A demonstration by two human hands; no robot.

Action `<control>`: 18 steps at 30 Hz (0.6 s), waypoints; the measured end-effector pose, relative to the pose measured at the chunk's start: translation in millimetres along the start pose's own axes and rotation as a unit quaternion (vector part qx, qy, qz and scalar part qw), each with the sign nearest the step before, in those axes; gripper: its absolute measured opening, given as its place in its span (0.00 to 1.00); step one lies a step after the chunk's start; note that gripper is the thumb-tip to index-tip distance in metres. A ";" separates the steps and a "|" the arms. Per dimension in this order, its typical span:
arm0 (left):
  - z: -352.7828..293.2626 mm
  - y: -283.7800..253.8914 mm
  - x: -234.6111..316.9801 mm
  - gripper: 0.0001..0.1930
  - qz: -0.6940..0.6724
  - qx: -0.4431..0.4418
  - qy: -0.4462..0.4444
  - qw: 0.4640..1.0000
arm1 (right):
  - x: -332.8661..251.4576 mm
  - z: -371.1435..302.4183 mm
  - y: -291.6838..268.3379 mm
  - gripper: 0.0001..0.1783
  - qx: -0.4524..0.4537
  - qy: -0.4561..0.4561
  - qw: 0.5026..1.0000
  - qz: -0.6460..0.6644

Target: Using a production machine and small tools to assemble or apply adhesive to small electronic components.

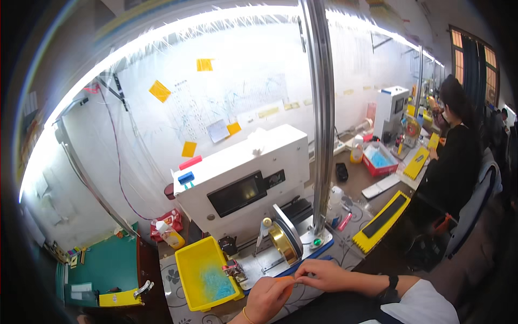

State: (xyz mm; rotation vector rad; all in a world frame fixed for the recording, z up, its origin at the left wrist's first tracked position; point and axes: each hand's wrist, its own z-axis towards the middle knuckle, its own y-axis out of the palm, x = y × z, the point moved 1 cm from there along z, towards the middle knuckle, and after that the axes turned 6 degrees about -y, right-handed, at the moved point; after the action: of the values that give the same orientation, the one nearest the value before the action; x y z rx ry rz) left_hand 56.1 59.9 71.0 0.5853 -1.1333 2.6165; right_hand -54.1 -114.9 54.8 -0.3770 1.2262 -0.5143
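Note:
My left hand point(264, 298) is closed around a small orange piece point(287, 279) whose kind I cannot make out. The fingertips of my right hand point(322, 275) are pinched together against the left fingers, beside the orange piece; whatever they hold is too small to name. Both hands are in front of a white bench machine point(245, 186) with a dark screen and a gold-rimmed wheel point(281, 242). Just left of the wheel, a yellow tray point(190, 264) contains a heap of thin light-blue pieces point(217, 283).
A metal post point(319, 108) rises right of the machine. Bottles point(335, 195) and a yellow-and-black board point(380, 220) lie farther right. A co-worker point(452, 156) in dark clothes sits by a red box point(379, 162) with blue pieces. A green table point(108, 267) stands left.

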 end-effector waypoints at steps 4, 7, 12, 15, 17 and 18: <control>0.1 13.2 20.7 0.12 0.008 0.113 -0.003 0.994 | 6.0 1.1 -5.8 0.08 0.032 -0.145 0.987 -0.055; -10.9 22.4 28.8 0.13 0.029 0.096 0.010 0.995 | 7.1 -14.0 -16.1 0.07 0.015 -0.148 0.989 -0.009; 19.6 31.5 62.6 0.17 0.064 0.025 0.097 0.993 | -3.2 -57.8 -47.7 0.06 0.043 -0.139 0.988 0.047; 52.5 43.2 86.1 0.21 0.031 0.019 0.021 0.999 | 6.9 -103.2 -96.9 0.05 0.104 -0.034 0.980 0.167; 66.7 55.0 90.4 0.23 -0.018 -0.005 -0.001 1.000 | -0.6 -149.5 -142.4 0.07 0.218 -0.001 0.968 0.125; 70.6 61.0 90.0 0.23 -0.042 -0.023 -0.013 0.999 | 5.4 -171.6 -162.3 0.07 0.301 -0.006 0.941 0.151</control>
State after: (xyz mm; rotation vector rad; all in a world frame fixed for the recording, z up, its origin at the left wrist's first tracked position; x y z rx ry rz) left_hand -27.4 -28.6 115.6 0.6447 -1.1458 2.5123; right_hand -243.8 -252.1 86.1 0.3252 1.0283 -0.5887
